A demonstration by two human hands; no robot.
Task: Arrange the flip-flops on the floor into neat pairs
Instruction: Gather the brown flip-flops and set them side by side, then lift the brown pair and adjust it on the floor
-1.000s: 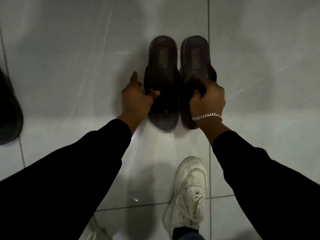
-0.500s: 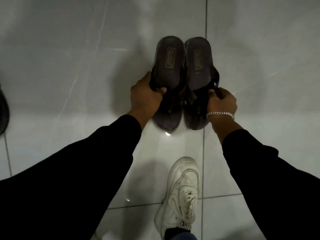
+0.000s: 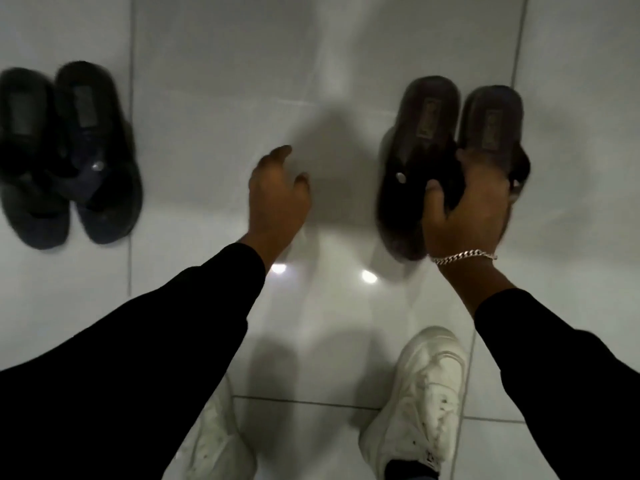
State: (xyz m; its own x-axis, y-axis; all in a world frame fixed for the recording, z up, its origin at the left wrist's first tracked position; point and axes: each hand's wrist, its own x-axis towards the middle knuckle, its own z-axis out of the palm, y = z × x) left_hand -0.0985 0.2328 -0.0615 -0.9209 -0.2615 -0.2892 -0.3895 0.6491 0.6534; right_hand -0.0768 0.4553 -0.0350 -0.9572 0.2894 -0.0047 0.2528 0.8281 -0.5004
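Note:
Two dark brown flip-flops [image 3: 429, 133] lie side by side on the white tiled floor at the right, heels pointing away from me. My right hand [image 3: 467, 206], with a silver chain at the wrist, is closed over their straps, thumb hooked on the left one. My left hand [image 3: 277, 195] hovers over bare floor to their left, fingers apart and holding nothing. At the far left a second pair of dark navy flip-flops [image 3: 69, 154] lies side by side, blurred.
My two white sneakers [image 3: 422, 396] stand on the tiles at the bottom, the left one partly hidden by my sleeve. Tile joints run across the glossy floor, with two bright light reflections between my arms.
My left hand has let go of the left brown flip-flop and moved left. My right hand now covers both straps. The view has swung left, bringing the navy pair into sight.

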